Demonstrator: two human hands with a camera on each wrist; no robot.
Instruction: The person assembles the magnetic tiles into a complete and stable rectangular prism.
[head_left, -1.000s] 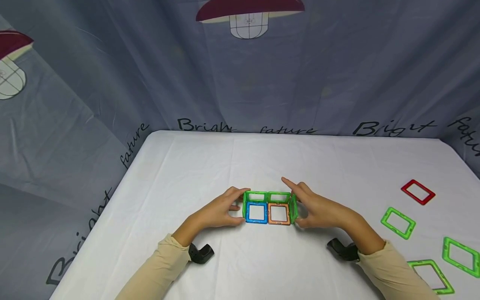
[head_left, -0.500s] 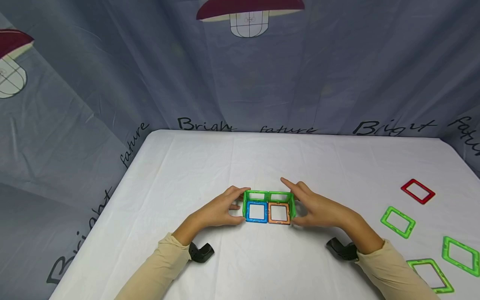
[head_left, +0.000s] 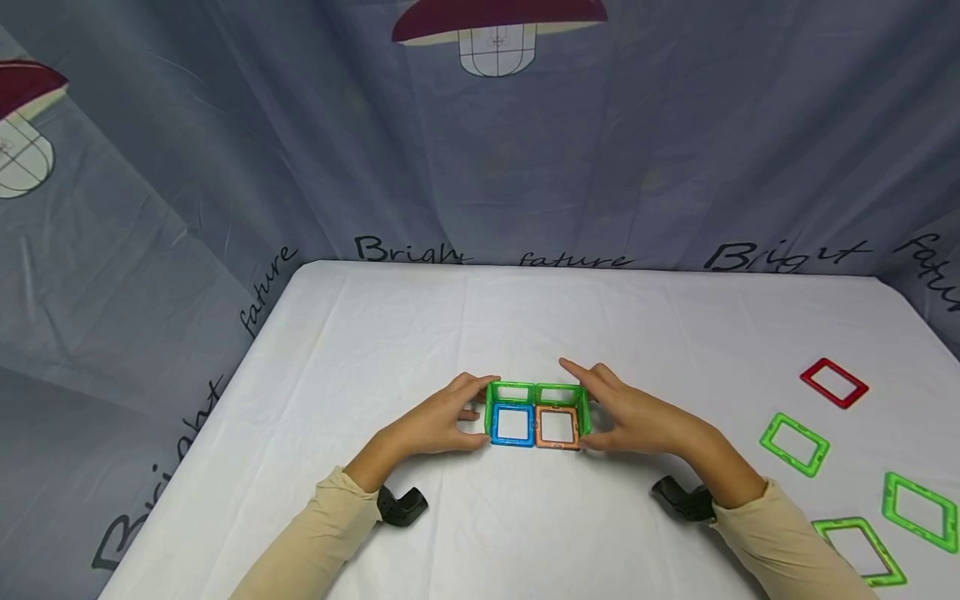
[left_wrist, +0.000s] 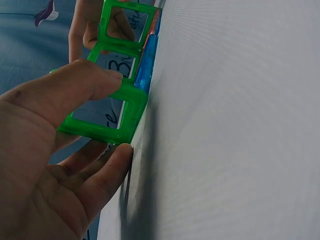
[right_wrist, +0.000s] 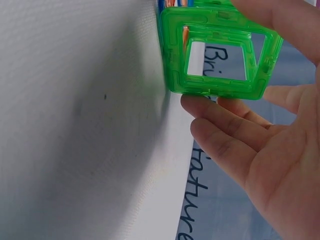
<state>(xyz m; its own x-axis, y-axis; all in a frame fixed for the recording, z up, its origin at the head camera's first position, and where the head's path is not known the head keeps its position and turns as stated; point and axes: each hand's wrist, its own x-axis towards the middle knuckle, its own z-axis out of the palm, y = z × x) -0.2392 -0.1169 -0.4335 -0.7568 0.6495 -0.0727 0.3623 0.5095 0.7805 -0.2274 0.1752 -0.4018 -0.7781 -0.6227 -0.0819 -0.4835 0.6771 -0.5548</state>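
Observation:
A blue magnetic tile (head_left: pixel 513 444) and an orange magnetic tile (head_left: pixel 557 447) lie flat side by side at the middle of the table. Two green tiles (head_left: pixel 513 385) stand upright along their far edges. My left hand (head_left: pixel 435 421) grips the upright green end tile (left_wrist: pixel 100 131) on the left, thumb at one edge and fingers at the opposite one. At the other end, my right hand (head_left: pixel 637 417) holds another standing green tile (right_wrist: pixel 220 87) by its edges, with the index finger stretched away from it. Both end tiles meet the back row at the corners.
On the right of the white table (head_left: pixel 390 333) lie a red tile frame (head_left: pixel 810 377) and several green ones, such as a small square (head_left: pixel 820 460). The right sleeve (head_left: pixel 787 542) partly covers one green tile (head_left: pixel 855 524). A grey curtain (head_left: pixel 315 125) hangs behind.
My right hand has moved slightly left, bringing the right end tile from a slight outward lean to upright against the orange tile. The left hand has stayed in place.

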